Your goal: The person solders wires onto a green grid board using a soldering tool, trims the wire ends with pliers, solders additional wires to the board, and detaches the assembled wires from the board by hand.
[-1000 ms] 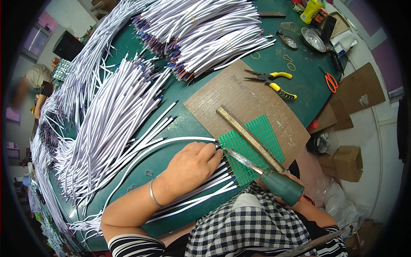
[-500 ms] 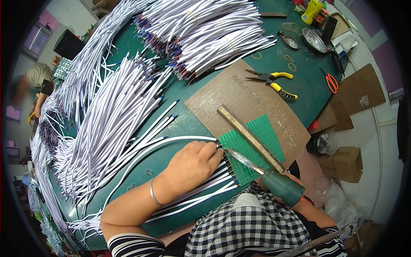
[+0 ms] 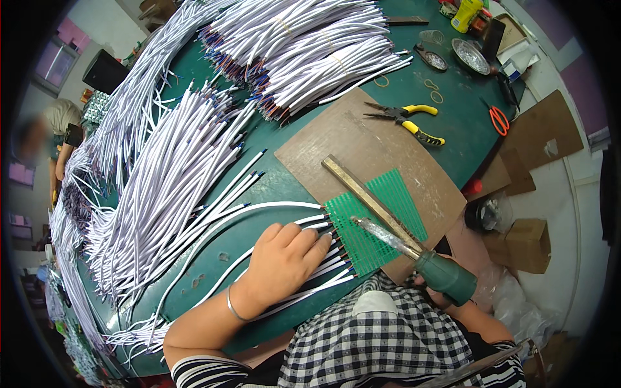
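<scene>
My left hand (image 3: 284, 262) is closed, its fingers curled and their tips at a white cable (image 3: 332, 238) by the left edge of a green circuit board panel (image 3: 352, 242). The thumb is hidden beneath. Several white cables lie side by side with their stripped ends along that edge. My right hand (image 3: 435, 294), mostly hidden, is wrapped around the dark green handle of a soldering iron (image 3: 446, 278). The iron's tip is over the panel, apart from the cable ends. A metal bar (image 3: 369, 195) lies across the panel, which rests on a brown board (image 3: 310, 145).
Pliers with yellow-black handles (image 3: 414, 123) lie on the brown board's far side. Big bundles of white cables (image 3: 168, 174) cover the left and back of the green table. Orange-handled scissors (image 3: 498, 121) and a metal dish (image 3: 470, 55) are at right. Another person (image 3: 61, 129) is far left.
My left hand has moved slightly down along the row of cable ends. The soldering iron has drawn back to the right, away from the panel's left edge. The view has shifted a little.
</scene>
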{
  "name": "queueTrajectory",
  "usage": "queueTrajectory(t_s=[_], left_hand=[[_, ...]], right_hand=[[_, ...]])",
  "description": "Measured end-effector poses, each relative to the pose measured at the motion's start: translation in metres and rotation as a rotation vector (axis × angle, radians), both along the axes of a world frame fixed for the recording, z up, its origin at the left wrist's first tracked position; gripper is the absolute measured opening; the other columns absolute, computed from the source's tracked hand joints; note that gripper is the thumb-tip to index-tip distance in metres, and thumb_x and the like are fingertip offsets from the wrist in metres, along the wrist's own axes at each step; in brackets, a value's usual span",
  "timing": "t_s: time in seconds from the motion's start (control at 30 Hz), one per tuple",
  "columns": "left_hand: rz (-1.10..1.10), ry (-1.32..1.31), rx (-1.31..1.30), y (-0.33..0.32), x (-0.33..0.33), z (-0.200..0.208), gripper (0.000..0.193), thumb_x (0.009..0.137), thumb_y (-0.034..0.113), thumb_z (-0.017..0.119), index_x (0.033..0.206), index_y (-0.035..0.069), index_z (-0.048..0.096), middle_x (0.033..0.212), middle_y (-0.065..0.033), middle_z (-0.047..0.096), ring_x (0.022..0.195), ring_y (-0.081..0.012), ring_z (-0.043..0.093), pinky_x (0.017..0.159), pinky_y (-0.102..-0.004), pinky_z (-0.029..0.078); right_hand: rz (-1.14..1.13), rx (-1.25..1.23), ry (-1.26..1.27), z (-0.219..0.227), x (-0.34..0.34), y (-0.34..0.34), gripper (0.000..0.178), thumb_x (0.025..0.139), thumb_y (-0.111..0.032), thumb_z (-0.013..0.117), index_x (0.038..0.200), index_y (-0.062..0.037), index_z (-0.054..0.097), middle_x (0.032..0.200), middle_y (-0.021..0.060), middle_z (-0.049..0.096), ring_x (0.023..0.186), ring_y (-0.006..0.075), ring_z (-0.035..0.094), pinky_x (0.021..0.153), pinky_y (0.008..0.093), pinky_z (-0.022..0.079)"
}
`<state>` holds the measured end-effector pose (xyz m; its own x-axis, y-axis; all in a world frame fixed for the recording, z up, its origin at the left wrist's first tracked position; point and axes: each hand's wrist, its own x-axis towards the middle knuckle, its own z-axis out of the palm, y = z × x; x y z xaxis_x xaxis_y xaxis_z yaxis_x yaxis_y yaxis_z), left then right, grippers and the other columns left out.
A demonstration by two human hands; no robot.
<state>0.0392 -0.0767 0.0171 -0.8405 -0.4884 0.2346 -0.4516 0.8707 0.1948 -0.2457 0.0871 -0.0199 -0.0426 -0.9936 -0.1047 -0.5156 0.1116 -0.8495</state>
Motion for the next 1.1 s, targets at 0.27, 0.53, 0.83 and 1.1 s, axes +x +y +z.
queueTrajectory(t_s=[0.27,0.53,0.83,1.1], left_hand=[[0.142,0.033,0.128,0.003,-0.005,-0.011,0.029,0.070,0.011,0.067,0.099,0.011,0.063,0.077,-0.0021,0.056,0.069,-0.0199,0.051,0.062,-0.0332,0.039],[0.091,0.006,0.198,-0.001,-0.010,-0.008,0.033,0.067,0.009,0.064,0.099,0.009,0.060,0.075,-0.0063,0.051,0.066,-0.0240,0.053,0.061,-0.0364,0.044],[0.010,-0.071,0.105,0.001,-0.008,-0.004,0.031,0.074,0.011,0.056,0.105,0.010,0.059,0.077,-0.0064,0.048,0.067,-0.0222,0.053,0.061,-0.0332,0.045],[0.042,-0.067,0.093,0.006,-0.010,-0.007,0.032,0.075,0.012,0.056,0.106,0.007,0.059,0.077,-0.0073,0.048,0.067,-0.0229,0.052,0.061,-0.0339,0.044]], right_hand=[[0.156,-0.086,0.038,-0.007,-0.003,0.000,0.041,0.073,-0.017,0.066,0.109,-0.0010,0.058,0.108,0.0133,0.061,0.097,0.0276,0.061,0.088,0.0367,0.048],[0.054,0.042,-0.165,-0.011,-0.002,0.006,0.046,0.072,-0.022,0.067,0.111,0.0003,0.056,0.108,0.0148,0.061,0.098,0.0284,0.060,0.088,0.0371,0.047],[0.202,-0.168,0.032,-0.014,-0.006,0.003,0.051,0.071,-0.021,0.069,0.114,0.0017,0.053,0.108,0.0155,0.061,0.097,0.0278,0.061,0.087,0.0361,0.047],[0.238,-0.220,0.030,-0.009,-0.002,-0.004,0.058,0.073,-0.021,0.071,0.118,0.0056,0.048,0.110,0.0160,0.061,0.101,0.0258,0.061,0.090,0.0332,0.047]])
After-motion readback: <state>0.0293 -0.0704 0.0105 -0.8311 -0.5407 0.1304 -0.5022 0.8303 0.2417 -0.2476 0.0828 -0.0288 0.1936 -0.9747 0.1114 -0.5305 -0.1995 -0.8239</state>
